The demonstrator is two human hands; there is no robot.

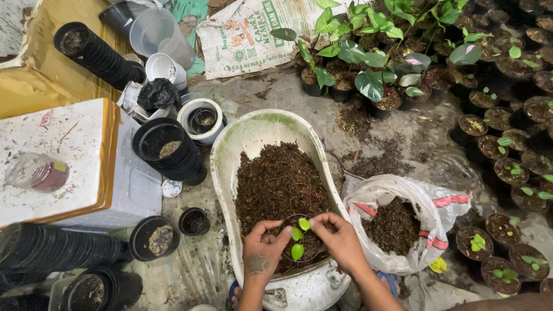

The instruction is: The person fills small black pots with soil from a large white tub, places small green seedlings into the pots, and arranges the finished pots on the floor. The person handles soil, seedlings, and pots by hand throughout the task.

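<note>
A white oval tub (230, 144) filled with dark brown potting mix stands in the middle. Over its near end sits a small black pot (308, 245) with a green seedling (298, 237) of three leaves in it. My left hand (262, 250) cups the pot's left side with its fingers at the seedling's base. My right hand (340, 236) is on the pot's right side, its fingertips pinching at the seedling's top leaf.
A white plastic bag (432, 207) of potting mix lies right of the tub. Many small potted seedlings (510, 170) and larger leafy plants (368, 63) fill the right and back. Stacks of black pots (173, 152) and a white foam box (57, 155) stand left.
</note>
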